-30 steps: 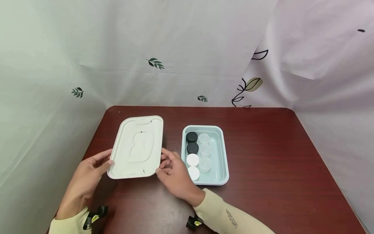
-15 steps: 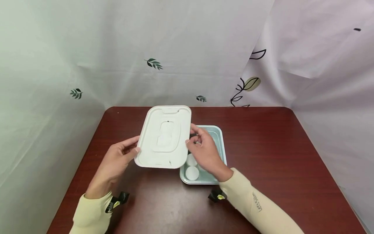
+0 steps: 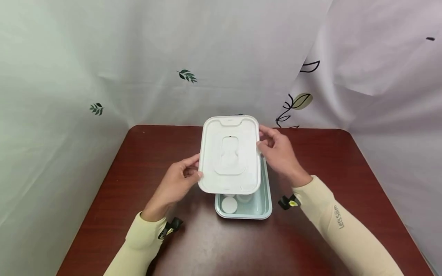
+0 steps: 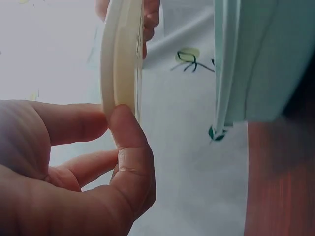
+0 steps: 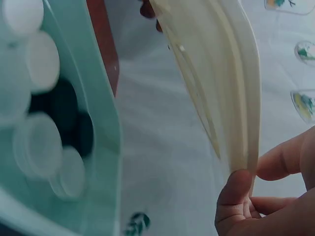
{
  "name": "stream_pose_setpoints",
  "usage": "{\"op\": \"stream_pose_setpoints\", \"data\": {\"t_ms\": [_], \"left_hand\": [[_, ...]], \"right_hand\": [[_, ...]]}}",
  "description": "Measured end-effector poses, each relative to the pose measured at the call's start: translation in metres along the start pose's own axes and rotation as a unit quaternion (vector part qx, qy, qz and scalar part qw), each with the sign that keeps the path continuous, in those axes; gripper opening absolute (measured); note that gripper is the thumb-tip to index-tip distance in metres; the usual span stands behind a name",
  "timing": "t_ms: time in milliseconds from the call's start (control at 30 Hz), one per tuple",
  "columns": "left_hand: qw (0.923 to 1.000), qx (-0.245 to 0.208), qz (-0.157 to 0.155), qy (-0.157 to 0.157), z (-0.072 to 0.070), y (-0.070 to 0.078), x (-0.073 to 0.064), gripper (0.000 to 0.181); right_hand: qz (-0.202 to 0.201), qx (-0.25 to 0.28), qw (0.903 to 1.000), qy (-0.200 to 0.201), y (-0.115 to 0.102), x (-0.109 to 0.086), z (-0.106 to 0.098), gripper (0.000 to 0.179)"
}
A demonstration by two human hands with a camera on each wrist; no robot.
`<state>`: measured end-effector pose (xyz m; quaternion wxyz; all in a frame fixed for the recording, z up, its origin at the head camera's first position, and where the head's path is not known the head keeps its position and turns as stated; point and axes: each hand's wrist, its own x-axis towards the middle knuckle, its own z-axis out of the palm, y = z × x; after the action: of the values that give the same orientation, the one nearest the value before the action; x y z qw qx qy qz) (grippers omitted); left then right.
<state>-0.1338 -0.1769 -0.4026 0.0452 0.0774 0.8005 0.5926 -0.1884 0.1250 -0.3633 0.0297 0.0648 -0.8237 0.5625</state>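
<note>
A white rectangular lid (image 3: pixel 229 157) is held level with its long sides left and right, over a light-blue plastic box (image 3: pixel 268 203). My left hand (image 3: pixel 174 183) pinches the lid's left edge between thumb and fingers. On the right edge, nearer the far corner, my right hand (image 3: pixel 281 155) pinches it likewise. A gap shows between lid and box in both wrist views. Inside the box are round pieces: white caps (image 3: pixel 229 205), black ones (image 5: pixel 66 108) and translucent ones (image 5: pixel 39 145). From the head view the lid hides most of them.
The box stands on a dark red wooden table (image 3: pixel 221 245) with rounded far corners. Behind and beside the table hangs a pale cloth (image 3: pixel 138 57) with leaf prints. Black straps with cameras sit on both wrists.
Both hands have carried the lid right and away from me, from the table's left side to above the box. The box has stayed in place and is now mostly covered from view.
</note>
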Motion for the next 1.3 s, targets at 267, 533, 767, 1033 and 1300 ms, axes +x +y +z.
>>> {"op": "stream_pose_setpoints", "data": {"t_ms": [267, 533, 767, 1033, 1300], "left_hand": [[0.9986, 0.04, 0.034, 0.007, 0.023, 0.017, 0.014, 0.074], [0.9957, 0.006, 0.058, 0.072, 0.039, 0.032, 0.02, 0.056], [0.99, -0.1, 0.047, 0.088, 0.048, 0.035, 0.015, 0.043], [0.9926, -0.047, 0.064, 0.092, 0.049, 0.036, 0.01, 0.046], [0.9944, -0.055, 0.088, 0.019, 0.043, 0.022, 0.0, 0.049]], "right_hand": [[-0.042, -0.064, 0.9968, 0.021, -0.015, 0.008, -0.04, 0.047], [-0.119, -0.054, 0.9867, 0.097, -0.024, -0.009, -0.051, 0.045], [-0.087, 0.066, 0.9884, 0.105, -0.023, -0.04, -0.04, 0.037], [-0.091, 0.073, 0.9852, 0.125, -0.012, -0.07, -0.036, 0.033], [-0.124, 0.112, 0.9822, 0.086, 0.013, -0.099, -0.037, 0.037]]}}
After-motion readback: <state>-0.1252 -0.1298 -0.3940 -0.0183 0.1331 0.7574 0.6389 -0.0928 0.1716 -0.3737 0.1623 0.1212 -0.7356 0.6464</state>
